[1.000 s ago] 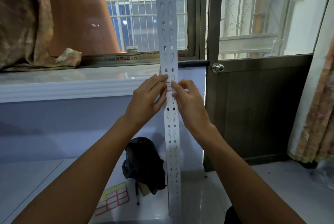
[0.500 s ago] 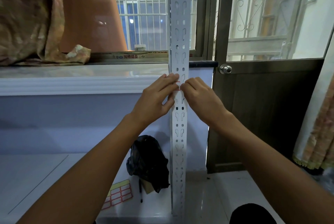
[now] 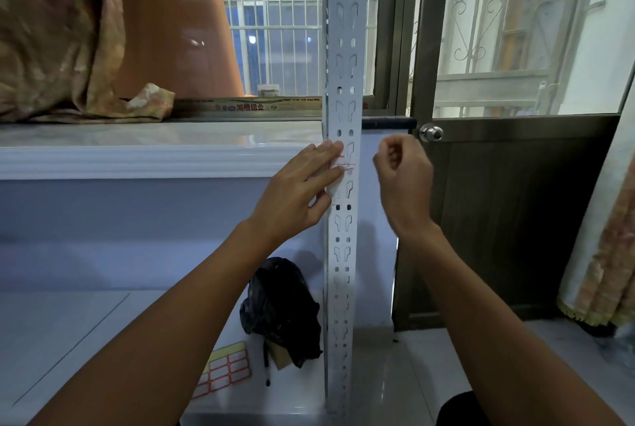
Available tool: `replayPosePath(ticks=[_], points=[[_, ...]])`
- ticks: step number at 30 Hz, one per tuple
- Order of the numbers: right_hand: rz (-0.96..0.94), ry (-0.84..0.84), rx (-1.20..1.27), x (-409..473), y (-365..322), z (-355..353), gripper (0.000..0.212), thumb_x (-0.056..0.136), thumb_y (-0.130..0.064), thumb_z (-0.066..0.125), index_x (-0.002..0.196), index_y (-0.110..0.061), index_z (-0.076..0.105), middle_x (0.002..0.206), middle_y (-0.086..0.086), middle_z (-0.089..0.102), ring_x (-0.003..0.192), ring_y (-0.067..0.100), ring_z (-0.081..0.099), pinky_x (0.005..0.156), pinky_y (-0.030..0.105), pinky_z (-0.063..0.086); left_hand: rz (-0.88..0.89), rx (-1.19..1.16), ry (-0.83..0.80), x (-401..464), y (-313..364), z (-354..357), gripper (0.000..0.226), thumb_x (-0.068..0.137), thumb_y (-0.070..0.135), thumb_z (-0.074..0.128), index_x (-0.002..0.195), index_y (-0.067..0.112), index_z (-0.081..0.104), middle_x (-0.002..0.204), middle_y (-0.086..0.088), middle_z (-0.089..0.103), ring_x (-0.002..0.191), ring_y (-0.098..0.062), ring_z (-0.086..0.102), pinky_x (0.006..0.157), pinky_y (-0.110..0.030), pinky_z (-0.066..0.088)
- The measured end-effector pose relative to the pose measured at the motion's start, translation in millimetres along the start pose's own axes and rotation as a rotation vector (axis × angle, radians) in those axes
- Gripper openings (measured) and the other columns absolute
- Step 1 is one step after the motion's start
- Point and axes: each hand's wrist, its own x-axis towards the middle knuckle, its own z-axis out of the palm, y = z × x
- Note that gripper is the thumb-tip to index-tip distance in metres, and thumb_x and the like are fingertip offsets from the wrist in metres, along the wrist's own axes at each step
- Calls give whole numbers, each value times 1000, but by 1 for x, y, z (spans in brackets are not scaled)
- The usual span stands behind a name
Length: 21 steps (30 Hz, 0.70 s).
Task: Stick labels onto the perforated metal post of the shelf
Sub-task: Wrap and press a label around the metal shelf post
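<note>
White perforated metal post is standing upright, running top to bottom between the two hands. Small white label with red border lines is sitting on the post face, right under the left hand's fingertips. Left hand is lying flat and open against the post's left edge, fingers stretched out and pressing on the label; thumb is touching the post just below it. Left hand is gripping nothing, only pressing.

Right hand is hanging just to the right of the post, apart from it, not touching post or label. Its fingers are curling loosely inward into a half-closed fist; nothing is showing inside it.

Yellow-backed sheet of red-bordered labels is lying on the white glossy floor, well below and to the left of the left hand, near the left forearm. Crumpled black plastic bag is sitting just beside the post's lower part, below the left hand. Thin black pen is lying between the sheet and the bag. Round silver door knob is showing just above and right of the right hand, on the dark brown door. White ledge is running leftward behind the left hand.
</note>
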Motion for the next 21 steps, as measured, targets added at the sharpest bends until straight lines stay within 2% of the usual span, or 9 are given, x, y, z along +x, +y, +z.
replayPosePath(ticks=[4, 6, 11, 15, 21], points=[[-180, -138, -35, -5, -1, -9, 4, 96, -11, 66, 99, -11, 68, 94, -1, 66, 84, 8, 61, 76, 16, 52, -24, -33, 26, 1, 3, 1, 31, 92, 10, 55, 117, 3, 72, 147, -16, 52, 140, -32, 47, 115, -51, 39], [-200, -186, -16, -12, -2, -8, 3, 93, -8, 68, 96, -10, 69, 92, -1, 68, 83, 7, 62, 76, 16, 52, -41, -48, 37, 1, 5, 1, 29, 90, 7, 57, 114, 3, 73, 147, -15, 53, 140, -31, 47, 115, -50, 38], [-252, -165, -29, -19, 1, -8, 12, 96, -7, 65, 107, -8, 71, 103, 3, 71, 93, 8, 64, 85, 14, 52, -101, -97, 47, 4, 10, -4, 28, 87, 5, 56, 111, 0, 70, 143, -11, 58, 138, -25, 50, 114, -49, 41], [-396, -260, -139, -21, 3, -8, 20, 95, -3, 66, 114, -4, 70, 112, 8, 66, 101, 19, 64, 89, 29, 55, -128, -113, 62, 5, 14, -4, 31, 89, 7, 54, 115, 1, 69, 143, -10, 58, 139, -24, 49, 116, -48, 38], [-512, -280, -298, -13, -1, -4, 19, 91, -6, 71, 110, 0, 69, 102, 13, 63, 88, 25, 63, 73, 40, 58, -124, -103, 52, 3, 13, -2, 37, 88, 8, 51, 120, 2, 69, 146, -10, 55, 141, -24, 47, 117, -48, 37]])
